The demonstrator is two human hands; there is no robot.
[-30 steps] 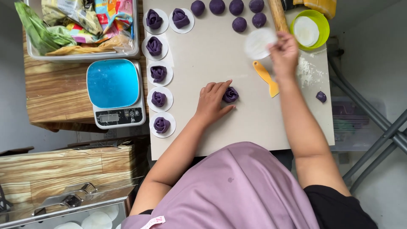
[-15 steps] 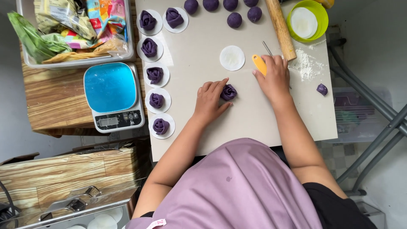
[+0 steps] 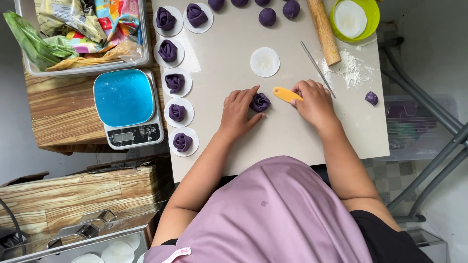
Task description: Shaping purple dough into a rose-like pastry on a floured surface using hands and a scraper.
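Home kitchen corner, small-batch pastry making. Pale work table (image 3: 292,141) dusted with flour (image 3: 352,72), wooden rolling pin (image 3: 324,30) at top. Blue-topped digital kitchen scale (image 3: 127,108) on wood-grain side stand (image 3: 63,112). Grey tub (image 3: 83,68) crammed with snack packets and plastic bags. Row of purple dough roses (image 3: 176,82) on white paper rounds along table edge, purple dough balls (image 3: 267,16) above. Green bowl (image 3: 373,19) holds spare rounds. Checkered floor tiles (image 3: 385,170) below, folding metal legs (image 3: 434,160) beside.
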